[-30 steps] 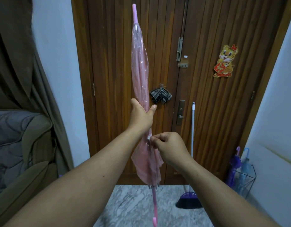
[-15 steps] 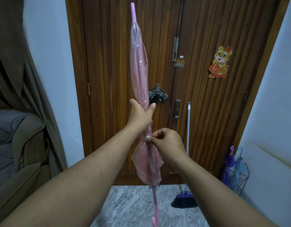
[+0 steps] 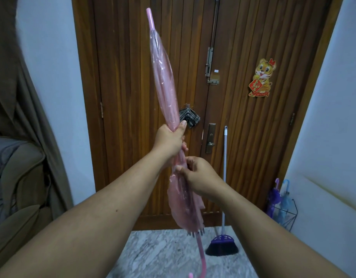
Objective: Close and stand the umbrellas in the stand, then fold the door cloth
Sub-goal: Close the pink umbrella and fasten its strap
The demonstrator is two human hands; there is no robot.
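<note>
The pink see-through umbrella is shut, held tip-up and leaning a little left before the wooden door, its hooked handle low over the marble floor. The left hand is wrapped round its middle; the right hand pinches the loose canopy just below. The wire stand sits in the right corner, holding two umbrellas, with a broom between.

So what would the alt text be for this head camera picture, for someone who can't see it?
Two bare hands hold a closed pink umbrella tip up before a wooden door: the left hand grips its middle, the right hand pinches the canopy just below. A broom leans on the door, and a wire stand with two umbrellas sits in the right corner.
</note>
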